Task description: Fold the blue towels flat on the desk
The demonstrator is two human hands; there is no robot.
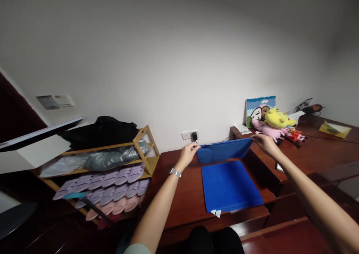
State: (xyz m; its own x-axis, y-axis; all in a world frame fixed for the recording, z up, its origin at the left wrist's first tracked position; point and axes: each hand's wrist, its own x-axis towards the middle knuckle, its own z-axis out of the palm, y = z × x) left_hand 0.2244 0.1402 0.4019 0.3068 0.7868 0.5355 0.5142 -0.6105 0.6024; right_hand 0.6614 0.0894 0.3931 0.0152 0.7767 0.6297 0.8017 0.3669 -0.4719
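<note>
A blue cloth piece [224, 151] hangs between my hands above the wooden desk. My left hand [190, 154] pinches its upper left corner, with a metal-banded watch on the wrist. At the upper right corner, the fingers of my right hand [263, 143] are closed on the same cloth. Below it, a second blue cloth [231, 186] lies flat on the desk [179, 198], with white tags [215, 213] at its front left corner. Whether the two blue pieces are joined cannot be seen.
Left of the desk stands a wooden rack [151, 164] with purple and pink slippers [120, 177] and a black bag [103, 132]. Plush toys [277, 118] and a picture [259, 108] sit on the right-hand desk. A black plug [194, 136] is in the wall socket.
</note>
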